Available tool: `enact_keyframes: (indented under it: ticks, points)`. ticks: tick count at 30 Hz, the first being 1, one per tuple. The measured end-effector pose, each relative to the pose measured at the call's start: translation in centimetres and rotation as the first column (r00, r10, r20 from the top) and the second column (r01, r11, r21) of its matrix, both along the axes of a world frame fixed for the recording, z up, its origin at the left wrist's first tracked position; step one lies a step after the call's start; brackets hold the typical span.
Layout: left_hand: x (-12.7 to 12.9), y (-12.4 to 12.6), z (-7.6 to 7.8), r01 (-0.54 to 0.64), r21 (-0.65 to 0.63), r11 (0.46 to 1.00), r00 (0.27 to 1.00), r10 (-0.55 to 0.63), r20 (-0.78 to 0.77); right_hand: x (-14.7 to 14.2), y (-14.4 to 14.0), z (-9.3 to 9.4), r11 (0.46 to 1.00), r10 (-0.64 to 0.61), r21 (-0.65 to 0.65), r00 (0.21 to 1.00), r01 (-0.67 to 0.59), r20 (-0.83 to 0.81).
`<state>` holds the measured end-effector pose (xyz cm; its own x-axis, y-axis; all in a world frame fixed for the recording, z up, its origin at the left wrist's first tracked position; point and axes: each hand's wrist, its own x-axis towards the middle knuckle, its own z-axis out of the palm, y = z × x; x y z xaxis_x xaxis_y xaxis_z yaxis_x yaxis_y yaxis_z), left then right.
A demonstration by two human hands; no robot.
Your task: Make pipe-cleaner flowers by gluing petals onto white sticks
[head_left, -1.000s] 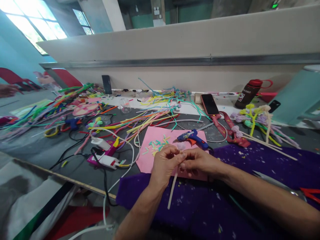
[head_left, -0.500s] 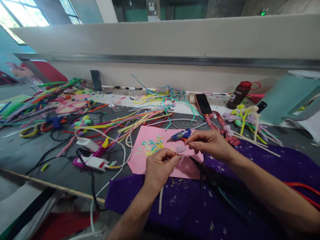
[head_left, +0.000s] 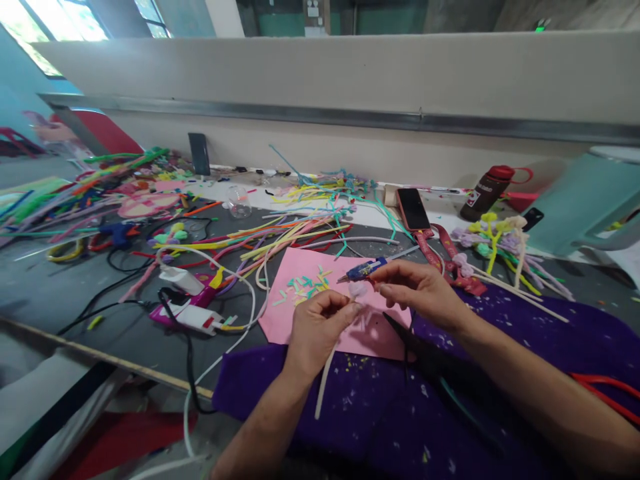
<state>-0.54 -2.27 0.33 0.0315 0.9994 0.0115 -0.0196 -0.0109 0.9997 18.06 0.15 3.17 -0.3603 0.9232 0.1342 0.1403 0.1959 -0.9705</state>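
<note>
My left hand [head_left: 323, 327] is closed in a pinch on the pale stem of a lavender pipe-cleaner flower [head_left: 357, 290]. The stem [head_left: 325, 387] hangs below my fingers over a purple cloth. My right hand [head_left: 420, 290] hovers just right of the flower, fingers loosely curled and thumb apart, with nothing visible between them. Behind its fingertips lies a blue glue gun [head_left: 361, 270], its handle partly hidden. Pink paper [head_left: 280, 327] under the hands bears short cut pieces of yellow, green and white pipe cleaner [head_left: 307, 287]. Dark scissors [head_left: 405, 333] lie below my right hand.
Pipe cleaners [head_left: 280, 240] spread across the grey table, left of a phone [head_left: 414, 209] on a red lanyard. A power strip [head_left: 190, 310] with cables lies left. A dark bottle [head_left: 487, 193], a teal jug [head_left: 570, 200] and finished flowers [head_left: 493, 240] stand or lie right.
The camera view has shifted slightly. The flower in my left hand has turned more upright, and my right hand's fingers have opened a little beside it.
</note>
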Motion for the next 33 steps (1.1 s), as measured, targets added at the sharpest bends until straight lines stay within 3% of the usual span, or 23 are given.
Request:
enact_keyframes:
  ticks: [4,9,17,20,23,25,28,30,33]
  points:
    - [-0.3,0.1,0.3,0.044,-0.137,0.990,0.979,-0.015,0.201,-0.8,-0.4,-0.5,0.995,0.025,-0.096,1.000,-0.025,0.006]
    - [0.3,0.0,1.0,0.067,-0.136,0.988,0.952,-0.022,0.306,-2.7,-1.8,-1.8,0.951,0.189,-0.223,0.974,-0.214,-0.124]
    - [1.2,-0.1,0.7,0.112,-0.140,0.984,0.946,-0.063,0.319,-3.2,-1.9,-2.2,0.913,0.200,-0.322,0.962,-0.252,-0.187]
    - [0.9,-0.2,0.5,0.178,-0.121,0.977,0.936,-0.130,0.327,-2.8,-1.6,-2.1,0.867,0.225,-0.391,0.943,-0.309,-0.247]
    - [0.7,-0.3,0.3,0.170,-0.113,0.979,0.941,-0.127,0.313,-2.2,-1.3,-2.0,0.822,0.293,-0.436,0.929,-0.366,-0.228]
    - [0.6,-0.3,0.2,0.149,-0.118,0.982,0.955,-0.112,0.274,-1.8,-1.0,-1.7,0.874,0.263,-0.382,0.953,-0.300,-0.148]
    - [0.6,-0.3,0.0,0.127,-0.121,0.985,0.974,-0.101,0.201,-1.3,-0.7,-1.0,0.971,0.069,-0.221,0.994,-0.087,-0.089]
    - [0.6,-0.3,-0.1,0.116,-0.113,0.987,0.983,-0.098,0.158,-1.2,-0.8,-0.6,0.989,-0.032,-0.143,0.995,0.018,-0.091]
    - [0.7,-0.4,-0.1,0.125,-0.096,0.987,0.987,-0.114,0.117,-1.5,-1.2,-0.3,0.994,-0.088,-0.069,0.992,0.081,-0.095]
